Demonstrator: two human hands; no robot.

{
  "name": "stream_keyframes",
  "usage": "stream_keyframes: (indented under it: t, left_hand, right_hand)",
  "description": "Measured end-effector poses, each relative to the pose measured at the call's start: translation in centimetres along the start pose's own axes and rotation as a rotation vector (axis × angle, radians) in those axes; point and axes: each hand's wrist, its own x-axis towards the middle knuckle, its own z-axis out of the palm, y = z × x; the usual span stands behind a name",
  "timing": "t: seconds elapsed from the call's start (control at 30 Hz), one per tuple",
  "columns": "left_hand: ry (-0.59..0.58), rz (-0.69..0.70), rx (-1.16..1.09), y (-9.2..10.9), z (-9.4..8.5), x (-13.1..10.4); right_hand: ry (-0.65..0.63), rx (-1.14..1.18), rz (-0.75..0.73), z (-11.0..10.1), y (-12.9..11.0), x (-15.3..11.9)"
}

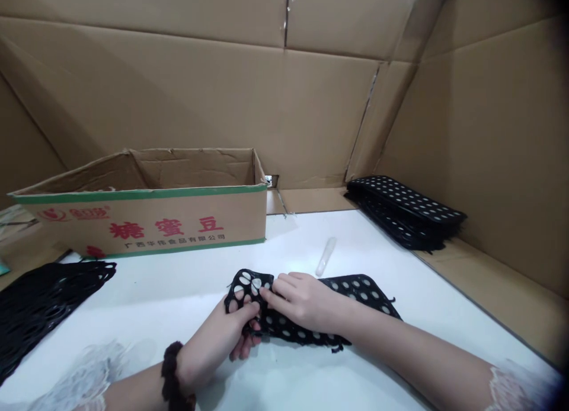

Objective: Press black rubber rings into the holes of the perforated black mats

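A black sheet with rows of round holes (364,295) lies across the front of the white table, with loose black threads at its edges. My left hand (237,325) grips its left end, thumb on top and fingers underneath, and that end is lifted and bent. White shows through several of its holes. My right hand (304,301) rests over the sheet's middle, its fingers curled and pressed together on it beside my left thumb. What its fingertips pinch is partly hidden. Just behind the sheet lies a slim, whitish translucent tube-like piece (326,255).
An open cardboard box (240,221) with green edges and red lettering stands at the back left. Several similar perforated black sheets are stacked (404,203) at the back right. Black netted material (40,298) lies at the left. Cardboard walls (200,91) enclose the white table (178,280).
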Motion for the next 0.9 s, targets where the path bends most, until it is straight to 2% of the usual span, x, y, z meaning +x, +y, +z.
stream_keyframes:
  t: [0.23, 0.37, 0.47, 0.57, 0.7, 0.8, 0.9]
  left_hand:
    - [-0.054, -0.004, 0.067, -0.2, -0.1, 0.2]
    - [-0.061, 0.01, 0.081, -0.5, -0.3, 0.4]
    - [-0.084, 0.025, 0.091, -0.3, -0.3, 0.3]
    - [-0.139, 0.053, 0.059, 0.0, -0.2, 0.1]
    - [-0.16, 0.079, 0.023, 0.0, -0.1, 0.0]
    - [-0.099, 0.089, 0.012, -0.4, 0.0, -0.1]
    - [0.034, 0.098, 0.025, -0.5, 0.3, -0.5]
  right_hand:
    - [0.01, 0.021, 0.01, 0.0, 0.0, 0.0]
    - [0.022, 0.016, 0.073, 0.1, -0.7, 0.2]
    - [0.031, 0.112, 0.219, 0.2, -1.3, 0.4]
    - [0.022, 0.336, 0.448, 0.1, -1.8, 0.7]
    - [0.09, 0.566, 0.662, -0.1, -2.1, 0.9]
    - [0.093, 0.542, 0.619, -0.1, -2.1, 0.8]
    - [0.077, 0.299, 0.4, -0.2, -1.7, 0.7]
